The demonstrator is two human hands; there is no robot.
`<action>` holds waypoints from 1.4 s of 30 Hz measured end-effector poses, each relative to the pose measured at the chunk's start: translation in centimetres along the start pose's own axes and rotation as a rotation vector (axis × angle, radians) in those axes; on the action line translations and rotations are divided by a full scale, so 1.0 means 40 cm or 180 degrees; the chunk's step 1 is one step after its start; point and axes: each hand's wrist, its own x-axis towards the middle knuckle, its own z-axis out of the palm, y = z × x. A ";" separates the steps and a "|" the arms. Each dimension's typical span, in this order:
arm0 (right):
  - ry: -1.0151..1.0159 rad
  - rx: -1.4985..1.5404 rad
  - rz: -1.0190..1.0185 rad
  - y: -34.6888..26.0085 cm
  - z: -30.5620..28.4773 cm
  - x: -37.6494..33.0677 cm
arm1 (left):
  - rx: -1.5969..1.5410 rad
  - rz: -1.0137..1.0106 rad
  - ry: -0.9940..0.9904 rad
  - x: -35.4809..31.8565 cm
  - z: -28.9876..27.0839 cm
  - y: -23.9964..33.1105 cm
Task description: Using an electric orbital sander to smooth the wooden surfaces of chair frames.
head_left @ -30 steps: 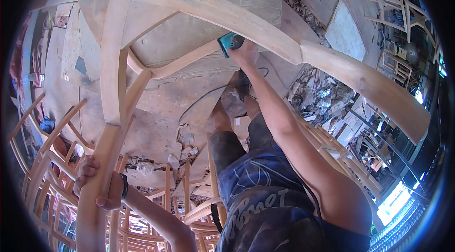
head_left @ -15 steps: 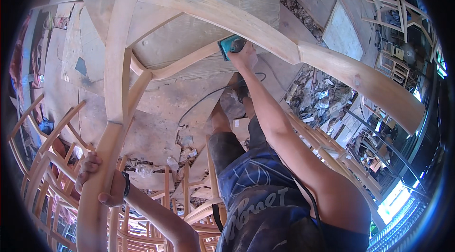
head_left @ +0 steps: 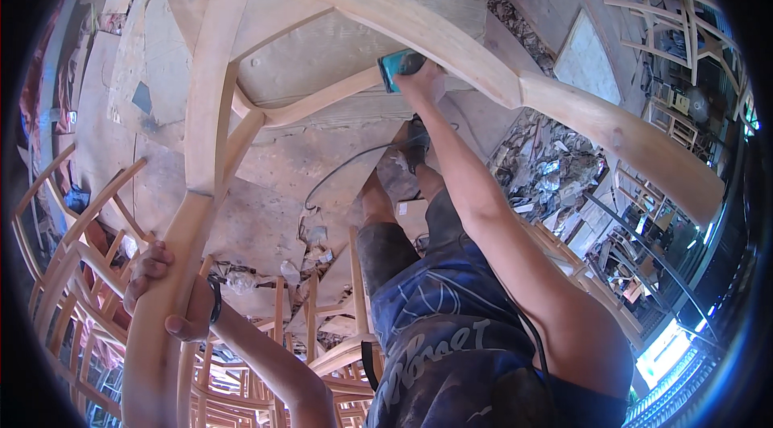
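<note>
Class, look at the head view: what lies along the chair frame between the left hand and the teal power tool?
Only bare curved wood: the chair frame runs from the left hand to the teal power tool, head view.

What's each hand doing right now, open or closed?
Left hand: closed around the wooden chair leg.
Right hand: closed on the teal power tool.

Right hand [head_left: 419,78] presses teal sander [head_left: 398,66] to chair frame [head_left: 435,29] (left hand [head_left: 165,291] grips leg [head_left: 173,267]).

hidden bits

right hand [head_left: 420,78] fingers cover most of the teal tool [head_left: 396,67]; its tip hides behind the wooden frame [head_left: 419,21].
</note>
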 end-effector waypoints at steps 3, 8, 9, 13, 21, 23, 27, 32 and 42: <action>0.0062 -0.0070 -0.0080 0.002 -0.007 -0.005 | 0.0209 0.0039 0.0072 -0.001 0.009 0.002; 0.0006 0.0072 -0.0250 0.059 -0.009 -0.040 | 0.0078 0.0012 0.0168 -0.007 0.035 -0.006; 0.0024 0.0062 -0.0253 0.047 -0.003 -0.026 | 0.0079 -0.0034 0.0136 -0.005 0.037 -0.006; 0.0473 0.0018 -0.0483 -0.013 0.028 0.018 | 0.0001 -0.0010 0.0057 -0.003 0.010 0.009; 0.0390 0.0857 -0.0532 0.213 0.145 0.005 | -0.0257 0.0027 0.0419 0.015 0.114 -0.026; 0.0560 0.0354 -0.0376 0.110 0.156 -0.194 | 0.0122 -0.0065 0.0518 -0.011 0.072 0.002; -0.0388 0.1020 0.0386 -0.085 0.209 -0.424 | 0.0147 -0.0089 0.0744 -0.004 0.078 0.024; -0.0475 0.1243 0.0642 -0.299 0.316 -0.590 | 0.0044 -0.0187 0.0760 0.006 0.097 0.016; -0.0936 0.1329 0.0125 -0.423 0.348 -0.595 | 0.0097 -0.0107 0.0779 0.006 0.089 0.022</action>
